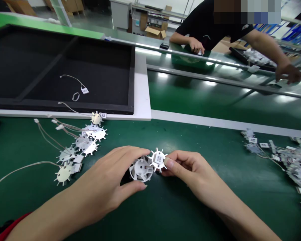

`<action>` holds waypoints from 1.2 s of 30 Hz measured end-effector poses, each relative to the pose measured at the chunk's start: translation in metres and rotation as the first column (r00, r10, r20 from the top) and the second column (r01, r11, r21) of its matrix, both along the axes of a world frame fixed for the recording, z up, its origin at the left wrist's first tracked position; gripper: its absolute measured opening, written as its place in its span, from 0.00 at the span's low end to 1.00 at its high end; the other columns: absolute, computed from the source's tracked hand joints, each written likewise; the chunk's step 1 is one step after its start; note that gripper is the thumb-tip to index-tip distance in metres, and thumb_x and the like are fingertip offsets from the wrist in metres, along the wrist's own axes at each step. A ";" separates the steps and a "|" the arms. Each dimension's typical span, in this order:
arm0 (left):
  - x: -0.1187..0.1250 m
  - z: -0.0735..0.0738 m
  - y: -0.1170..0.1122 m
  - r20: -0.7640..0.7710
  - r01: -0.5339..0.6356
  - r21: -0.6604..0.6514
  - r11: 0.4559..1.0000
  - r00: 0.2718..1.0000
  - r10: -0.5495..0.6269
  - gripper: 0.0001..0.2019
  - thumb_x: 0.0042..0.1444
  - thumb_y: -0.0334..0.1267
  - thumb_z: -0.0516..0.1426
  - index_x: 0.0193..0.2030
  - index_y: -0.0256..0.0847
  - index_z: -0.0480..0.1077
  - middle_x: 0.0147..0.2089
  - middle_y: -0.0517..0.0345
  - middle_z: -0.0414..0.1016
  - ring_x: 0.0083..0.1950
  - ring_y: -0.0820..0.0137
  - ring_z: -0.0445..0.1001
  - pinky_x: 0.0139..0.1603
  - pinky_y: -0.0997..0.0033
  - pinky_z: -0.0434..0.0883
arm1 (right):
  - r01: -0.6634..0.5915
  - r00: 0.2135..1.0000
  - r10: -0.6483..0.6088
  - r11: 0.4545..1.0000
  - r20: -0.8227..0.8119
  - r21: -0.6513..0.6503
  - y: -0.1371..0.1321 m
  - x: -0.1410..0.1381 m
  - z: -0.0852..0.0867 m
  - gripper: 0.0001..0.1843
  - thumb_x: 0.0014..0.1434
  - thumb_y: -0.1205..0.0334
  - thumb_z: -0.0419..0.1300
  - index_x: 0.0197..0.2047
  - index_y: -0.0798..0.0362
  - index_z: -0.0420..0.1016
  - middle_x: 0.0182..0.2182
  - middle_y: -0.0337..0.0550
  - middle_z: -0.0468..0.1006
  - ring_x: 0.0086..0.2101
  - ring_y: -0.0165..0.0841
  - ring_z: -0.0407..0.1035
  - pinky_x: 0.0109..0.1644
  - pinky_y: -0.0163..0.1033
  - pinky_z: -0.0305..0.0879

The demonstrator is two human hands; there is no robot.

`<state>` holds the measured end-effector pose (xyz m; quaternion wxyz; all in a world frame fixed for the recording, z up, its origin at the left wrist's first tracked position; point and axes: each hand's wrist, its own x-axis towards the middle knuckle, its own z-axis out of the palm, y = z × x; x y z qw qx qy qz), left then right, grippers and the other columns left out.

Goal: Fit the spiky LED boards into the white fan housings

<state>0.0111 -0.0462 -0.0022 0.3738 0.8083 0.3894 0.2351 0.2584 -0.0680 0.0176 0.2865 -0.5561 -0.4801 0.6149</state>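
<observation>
My left hand (120, 174) curls around a round white plastic housing (141, 169) with spokes inside, thumb and fingers on its two sides. Between the thumb and fingers of my right hand (187, 167) is a small white disc with short prongs around its edge (158, 160). A square printed label sits on the disc's face. The disc is held just right of the housing, overlapping its edge from my viewpoint; whether they touch I cannot tell. Beside my left forearm lie several similar pronged discs (83, 143) with thin wires and white connectors.
A black tray (134, 83) at the far left holds a wired tag (85, 90) and a small loop. More wired discs are heaped (298, 164) at the right. Across the green bench a person in a black shirt (205, 23) reaches over the rails.
</observation>
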 end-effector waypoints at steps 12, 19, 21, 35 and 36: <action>-0.002 -0.002 -0.005 -0.029 -0.073 -0.126 0.989 0.997 0.070 0.32 0.63 0.47 0.67 0.72 0.63 0.65 0.64 0.60 0.79 0.67 0.50 0.76 0.69 0.50 0.73 | -0.046 0.999 0.045 0.996 -0.015 -0.082 0.004 0.000 -0.004 0.24 0.63 0.40 0.70 0.32 0.54 0.80 0.31 0.41 0.81 0.32 0.30 0.71 0.39 0.36 0.69; -0.004 0.004 -0.006 0.052 -0.069 -0.024 0.997 0.996 0.070 0.29 0.66 0.52 0.65 0.72 0.61 0.66 0.71 0.57 0.73 0.69 0.50 0.74 0.65 0.55 0.77 | 0.058 0.998 -0.056 0.982 -0.017 0.179 -0.003 0.002 0.010 0.18 0.64 0.47 0.71 0.31 0.52 0.81 0.33 0.39 0.77 0.22 0.23 0.61 0.22 0.31 0.58; -0.005 0.008 -0.005 0.050 -0.026 0.053 0.998 0.998 0.024 0.28 0.67 0.54 0.64 0.71 0.60 0.66 0.72 0.57 0.73 0.71 0.50 0.72 0.65 0.56 0.78 | 0.035 0.996 -0.054 0.966 0.069 0.258 -0.006 0.000 0.013 0.16 0.66 0.50 0.69 0.31 0.51 0.82 0.29 0.38 0.76 0.25 0.26 0.62 0.26 0.33 0.59; -0.003 0.009 0.006 -0.041 0.081 0.120 0.989 0.996 -0.077 0.16 0.67 0.38 0.63 0.60 0.51 0.72 0.55 0.59 0.79 0.62 0.58 0.76 0.78 0.45 0.60 | -0.009 0.973 -0.043 0.974 0.228 0.224 -0.013 -0.020 -0.002 0.12 0.67 0.52 0.64 0.35 0.49 0.78 0.23 0.33 0.69 0.25 0.29 0.61 0.28 0.35 0.57; -0.003 0.008 0.006 -0.043 0.054 0.085 0.995 0.998 -0.050 0.15 0.66 0.39 0.63 0.59 0.52 0.72 0.56 0.59 0.78 0.64 0.55 0.74 0.74 0.46 0.66 | -0.020 0.971 -0.037 0.972 0.235 0.236 -0.014 -0.020 -0.003 0.12 0.68 0.53 0.63 0.34 0.49 0.78 0.23 0.33 0.68 0.24 0.29 0.60 0.27 0.35 0.56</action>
